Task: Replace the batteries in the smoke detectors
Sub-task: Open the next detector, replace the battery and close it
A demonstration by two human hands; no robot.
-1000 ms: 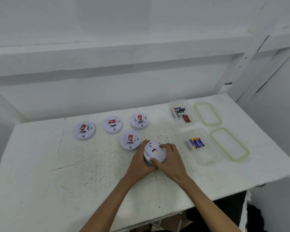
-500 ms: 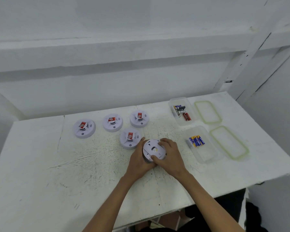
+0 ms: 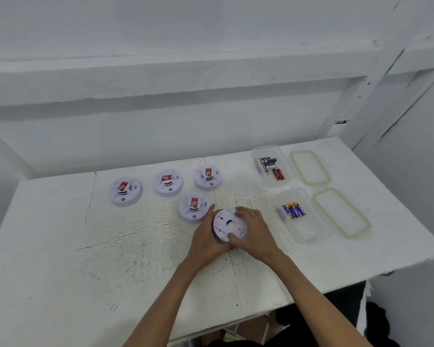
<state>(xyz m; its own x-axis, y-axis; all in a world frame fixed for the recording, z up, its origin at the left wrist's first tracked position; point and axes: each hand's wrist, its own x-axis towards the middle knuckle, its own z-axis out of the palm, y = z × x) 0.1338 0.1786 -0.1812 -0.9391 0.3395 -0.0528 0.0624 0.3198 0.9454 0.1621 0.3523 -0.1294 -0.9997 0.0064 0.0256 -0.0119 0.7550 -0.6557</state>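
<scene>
A white round smoke detector (image 3: 228,224) lies back side up on the white table (image 3: 60,259), near its middle. My left hand (image 3: 207,240) cups its left edge and my right hand (image 3: 254,234) wraps over its right side, both gripping it. Several more detectors with red labels sit face up: one (image 3: 194,206) just left of my hands, and a far row of three (image 3: 125,191), (image 3: 168,182), (image 3: 208,176). A clear tub (image 3: 308,229) holds blue-and-yellow batteries (image 3: 293,209). A farther tub (image 3: 261,152) holds dark and red batteries (image 3: 271,165).
Two clear lids with green rims lie to the right of the tubs, one far (image 3: 310,167) and one near (image 3: 341,212). The table's right edge and front edge are close to the near lid. A white wall and beams stand behind.
The camera has shifted slightly. My hands have turned a little on the detector, which stays in the same spot on the table.
</scene>
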